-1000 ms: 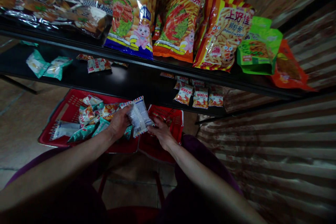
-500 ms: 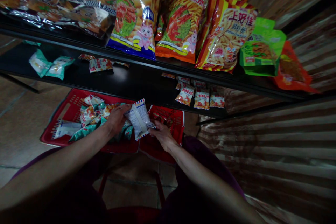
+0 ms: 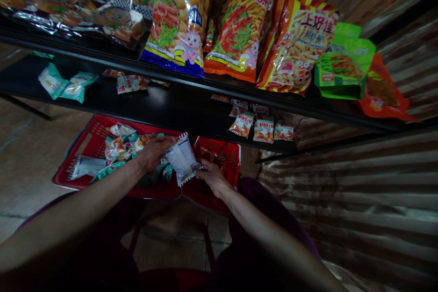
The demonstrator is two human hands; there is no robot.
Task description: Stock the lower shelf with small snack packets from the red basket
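Note:
A small white snack packet, its printed back and seam facing up, is held between my two hands. My left hand pinches its upper left side, and my right hand grips its lower right corner. Beneath my left hand sits a red basket with several small packets in it, some teal and some orange and white. One white packet lies back up at the basket's left side. Partly behind my right hand is a second red basket, its contents mostly hidden.
On the lower black shelf lie teal packets at left and several orange and white packets at right. Large snack bags line the upper shelf above my hands. A corrugated surface stands at right.
The packet has tilted slightly and sits a little lower, still between both hands. The baskets and shelf goods are the same.

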